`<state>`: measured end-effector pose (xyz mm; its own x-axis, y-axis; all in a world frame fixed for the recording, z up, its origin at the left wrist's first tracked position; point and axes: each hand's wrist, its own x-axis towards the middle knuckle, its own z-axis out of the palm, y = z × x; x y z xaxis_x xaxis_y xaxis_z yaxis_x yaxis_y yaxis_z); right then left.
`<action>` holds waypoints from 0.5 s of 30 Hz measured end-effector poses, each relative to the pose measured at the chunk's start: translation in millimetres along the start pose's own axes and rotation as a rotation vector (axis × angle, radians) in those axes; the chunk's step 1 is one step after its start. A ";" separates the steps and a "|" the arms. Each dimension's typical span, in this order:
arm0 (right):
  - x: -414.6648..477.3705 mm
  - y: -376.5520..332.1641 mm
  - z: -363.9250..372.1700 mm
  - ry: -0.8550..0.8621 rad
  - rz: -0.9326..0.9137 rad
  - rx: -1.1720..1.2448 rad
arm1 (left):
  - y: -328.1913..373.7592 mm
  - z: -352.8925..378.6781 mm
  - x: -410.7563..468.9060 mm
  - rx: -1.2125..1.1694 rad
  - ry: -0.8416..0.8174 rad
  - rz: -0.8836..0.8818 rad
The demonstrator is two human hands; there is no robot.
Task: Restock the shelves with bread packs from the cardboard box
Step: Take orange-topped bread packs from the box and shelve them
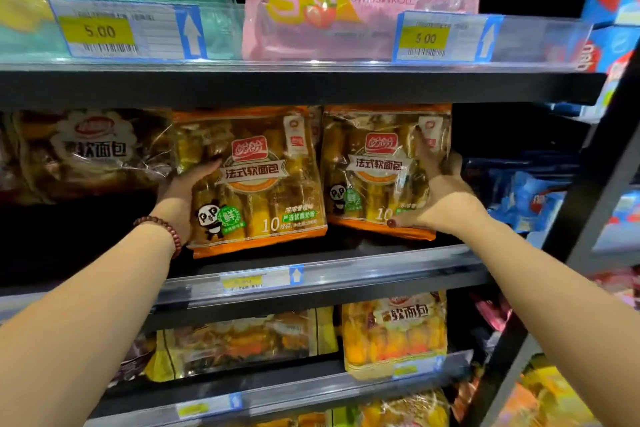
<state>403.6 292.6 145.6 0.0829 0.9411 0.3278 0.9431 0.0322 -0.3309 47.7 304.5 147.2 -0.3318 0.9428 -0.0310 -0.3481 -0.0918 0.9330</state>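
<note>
Hands [311, 198] on two bread packs [256, 177]

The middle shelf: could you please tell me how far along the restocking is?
Done: none certain; a brown bread pack already stands at the left. In hand: the left hand holds one orange bread pack, the right hand another, both being set on the middle shelf. Left: unclear; the cardboard box is out of view.

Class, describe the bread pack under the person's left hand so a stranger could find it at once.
Start at the middle shelf, below the pink Swiss roll pack. Two matching orange bread packs stand there side by side. The one meant is the left orange pack, gripped by the left hand beside the beaded bracelet.
</note>
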 end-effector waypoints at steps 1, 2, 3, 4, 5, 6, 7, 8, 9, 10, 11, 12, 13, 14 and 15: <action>2.7 2.0 -0.7 -0.018 -0.016 0.018 | 0.5 1.7 -1.4 0.017 -0.013 0.000; 5.5 4.0 -0.6 -0.026 -0.020 0.030 | 1.8 3.5 -3.2 0.024 -0.026 0.010; 8.5 6.2 -0.3 -0.023 -0.023 0.031 | 1.5 3.8 -2.3 0.022 -0.030 0.016; 12.5 8.1 0.1 -0.006 -0.031 0.030 | 0.1 3.3 0.1 0.007 -0.040 0.009; 17.3 10.3 -0.4 0.019 -0.043 0.033 | -1.9 2.0 4.1 -0.011 -0.052 0.004; 22.9 12.1 -1.2 0.036 -0.052 0.041 | -3.2 0.8 7.8 -0.013 -0.053 -0.003; 28.9 14.9 -1.4 0.042 -0.051 0.048 | -4.3 0.0 8.7 -0.008 -0.061 -0.003; 34.9 17.3 -1.5 0.047 -0.050 0.051 | -5.1 -1.0 10.5 -0.008 -0.070 0.005; 41.3 20.2 -0.3 0.053 -0.049 0.060 | -5.3 0.0 9.3 -0.006 -0.080 0.009; 48.1 23.0 1.6 0.065 -0.053 0.077 | -5.9 1.4 7.5 0.003 -0.090 0.010; 55.2 26.6 4.2 0.080 -0.053 0.091 | -7.9 2.5 8.5 0.010 -0.091 0.007; 61.4 29.3 6.5 0.092 -0.049 0.096 | -9.8 3.4 10.5 0.008 -0.088 0.006; 68.2 30.5 8.4 0.098 -0.044 0.094 | -10.9 4.1 11.3 0.004 -0.090 0.005; 74.5 29.7 9.5 0.095 -0.048 0.086 | -11.6 4.6 12.0 -0.003 -0.095 0.012; 80.3 28.1 10.1 0.080 -0.057 0.079 | -11.7 4.8 13.2 -0.006 -0.094 0.026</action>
<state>433.5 372.4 153.7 0.0580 0.9073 0.4165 0.9191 0.1143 -0.3771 51.5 319.6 137.6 -0.2574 0.9659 0.0267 -0.3460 -0.1179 0.9308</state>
